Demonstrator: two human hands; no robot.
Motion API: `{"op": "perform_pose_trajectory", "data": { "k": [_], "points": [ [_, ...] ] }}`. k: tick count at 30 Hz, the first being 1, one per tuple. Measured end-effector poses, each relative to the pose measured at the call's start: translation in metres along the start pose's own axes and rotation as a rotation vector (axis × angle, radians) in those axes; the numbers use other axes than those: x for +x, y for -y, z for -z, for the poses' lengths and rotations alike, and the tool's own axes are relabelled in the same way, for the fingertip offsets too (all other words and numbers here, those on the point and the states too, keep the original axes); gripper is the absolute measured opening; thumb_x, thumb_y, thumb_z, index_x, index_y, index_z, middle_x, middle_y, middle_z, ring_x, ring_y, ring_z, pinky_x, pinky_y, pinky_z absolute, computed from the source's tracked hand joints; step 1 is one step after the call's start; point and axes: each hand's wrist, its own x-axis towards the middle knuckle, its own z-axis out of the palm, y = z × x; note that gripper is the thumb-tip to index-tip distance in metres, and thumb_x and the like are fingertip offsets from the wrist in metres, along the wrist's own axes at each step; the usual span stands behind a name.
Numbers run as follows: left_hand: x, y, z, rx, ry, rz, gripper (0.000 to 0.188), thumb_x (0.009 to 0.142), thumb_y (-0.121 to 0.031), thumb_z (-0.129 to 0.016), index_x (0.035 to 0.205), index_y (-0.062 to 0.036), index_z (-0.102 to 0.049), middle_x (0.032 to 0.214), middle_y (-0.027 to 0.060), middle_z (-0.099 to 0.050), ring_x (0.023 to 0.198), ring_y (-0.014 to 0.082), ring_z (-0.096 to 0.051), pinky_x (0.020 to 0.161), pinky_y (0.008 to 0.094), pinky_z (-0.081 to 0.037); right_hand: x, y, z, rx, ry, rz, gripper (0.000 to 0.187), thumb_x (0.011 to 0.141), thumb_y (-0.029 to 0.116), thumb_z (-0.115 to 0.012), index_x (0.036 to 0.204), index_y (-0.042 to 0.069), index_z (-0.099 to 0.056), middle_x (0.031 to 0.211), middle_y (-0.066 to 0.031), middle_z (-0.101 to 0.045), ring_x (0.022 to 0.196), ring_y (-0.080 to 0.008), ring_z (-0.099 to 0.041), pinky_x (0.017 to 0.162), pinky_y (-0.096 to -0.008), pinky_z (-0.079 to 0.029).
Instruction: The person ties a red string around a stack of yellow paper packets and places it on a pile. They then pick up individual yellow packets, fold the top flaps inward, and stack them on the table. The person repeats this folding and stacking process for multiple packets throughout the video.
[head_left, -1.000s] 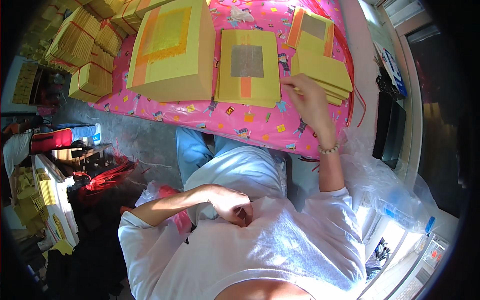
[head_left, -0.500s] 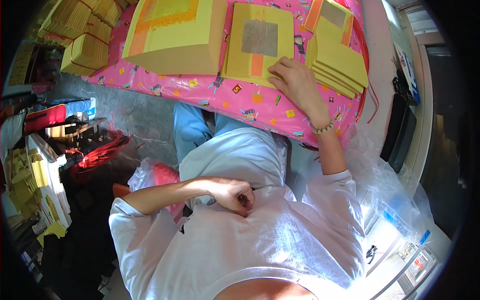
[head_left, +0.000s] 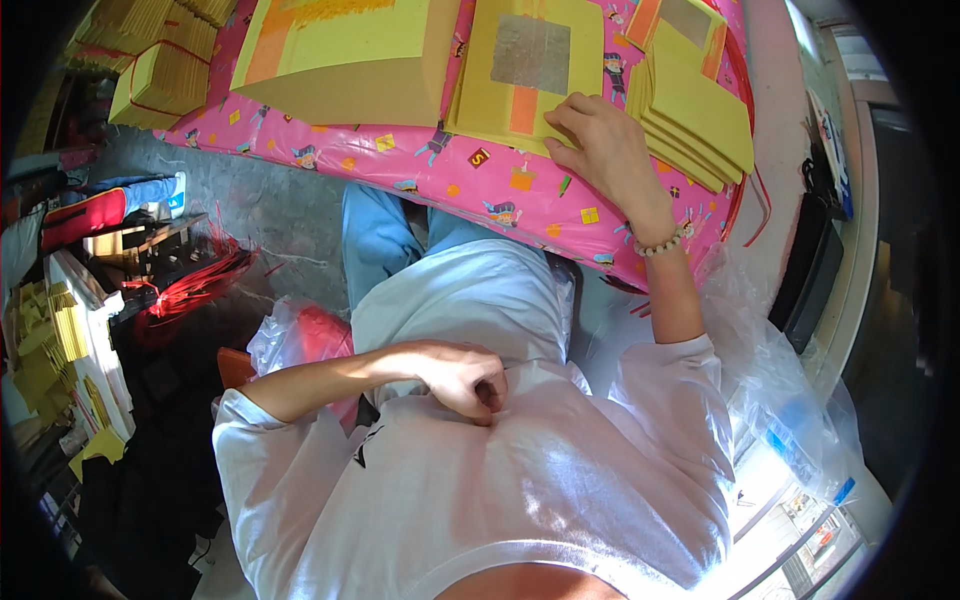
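Note:
My right hand (head_left: 610,155) rests at the near right corner of a stack of yellow paper sheets (head_left: 472,110). Its bent fingertips touch the top sheet, the thumb stands apart, and a beaded bracelet circles the wrist. On that sheet are a silvery-grey square (head_left: 532,54) and an orange strip (head_left: 523,110). My left hand (head_left: 465,380) is curled in front of my white shirt (head_left: 440,480), fingertips against the cloth. Whatever its fingers may pinch is hidden.
A thick yellow paper block (head_left: 350,75) lies left of the stack, with fanned yellow sheets (head_left: 690,115) to the right. All lie on a pink patterned tablecloth (head_left: 400,160). Tied yellow bundles (head_left: 165,85) sit far left; red strings (head_left: 195,290) hang below. Clear plastic bags (head_left: 790,400) are at right.
The view has shifted slightly, so the table and papers appear higher. Both hands keep about the same places, the right on the sheet corner and the left at the shirt.

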Motion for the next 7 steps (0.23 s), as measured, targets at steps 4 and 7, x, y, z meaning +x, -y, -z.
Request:
{"op": "perform_pose_trajectory", "data": {
  "k": [4,7],
  "points": [
    [-0.013,-0.02,0.039,0.241,-0.454,0.018,0.025,0.08,-0.024,-0.072,0.102,-0.0128,-0.066,0.082,0.0069,-0.068,0.068,0.0232,-0.064,0.063,0.0374,-0.05,0.001,-0.001,0.001,-0.024,0.04,-0.004,0.024,0.078,0.019,-0.073,0.098,0.005,-0.071,0.092,-0.0059,-0.066,0.081,-0.0272,-0.065,0.071,-0.0383,-0.052],
    [-0.01,-0.033,0.08,0.721,-1.076,0.048,0.036,0.081,-0.026,-0.073,0.109,-0.007,-0.062,0.107,0.017,-0.063,0.101,0.0339,-0.061,0.086,0.043,-0.049,0.002,0.001,-0.001,-0.073,0.069,-0.016,0.024,0.079,0.018,-0.072,0.099,0.005,-0.072,0.094,-0.0057,-0.066,0.084,-0.0265,-0.066,0.071,-0.0373,-0.053]
  ]
}}
